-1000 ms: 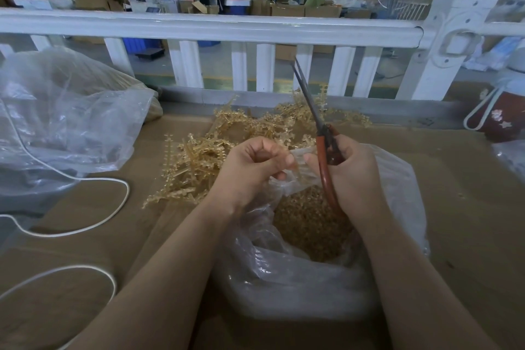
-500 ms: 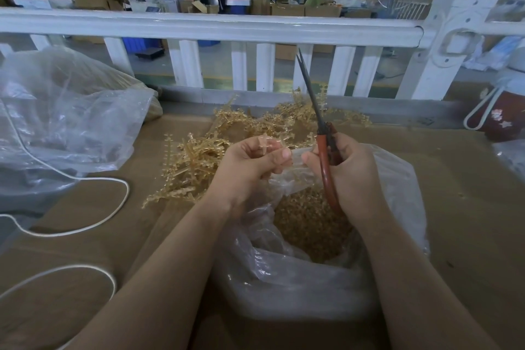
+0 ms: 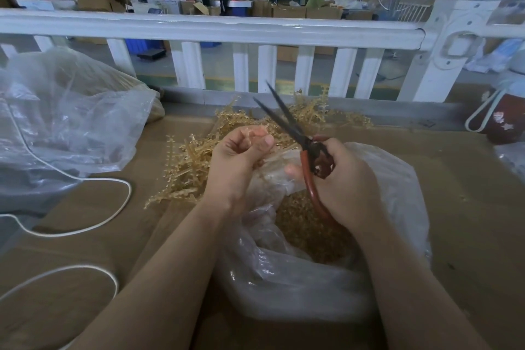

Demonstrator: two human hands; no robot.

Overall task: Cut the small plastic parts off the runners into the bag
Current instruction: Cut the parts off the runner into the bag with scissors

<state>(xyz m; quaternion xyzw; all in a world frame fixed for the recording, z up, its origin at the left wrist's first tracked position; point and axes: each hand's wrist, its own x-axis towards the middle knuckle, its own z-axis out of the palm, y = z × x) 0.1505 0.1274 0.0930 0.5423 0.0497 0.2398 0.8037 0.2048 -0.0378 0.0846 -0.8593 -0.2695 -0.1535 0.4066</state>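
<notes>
Left hand (image 3: 237, 163) fingers pinch a small tan runner piece (image 3: 253, 133) above the clear bag (image 3: 306, 278) of cut parts. Right hand (image 3: 345, 179) fingers curl round red-handled scissors (image 3: 309, 150), blades apart. Runner pile (image 3: 196, 162) on counter (image 3: 468, 207) behind.

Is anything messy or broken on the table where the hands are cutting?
Nothing looks broken or spilled. The tan runners lie in a loose tangle behind the bag, which looks like the work pile. Cut parts sit inside the bag. A white cord loops across the table on the left.
</notes>
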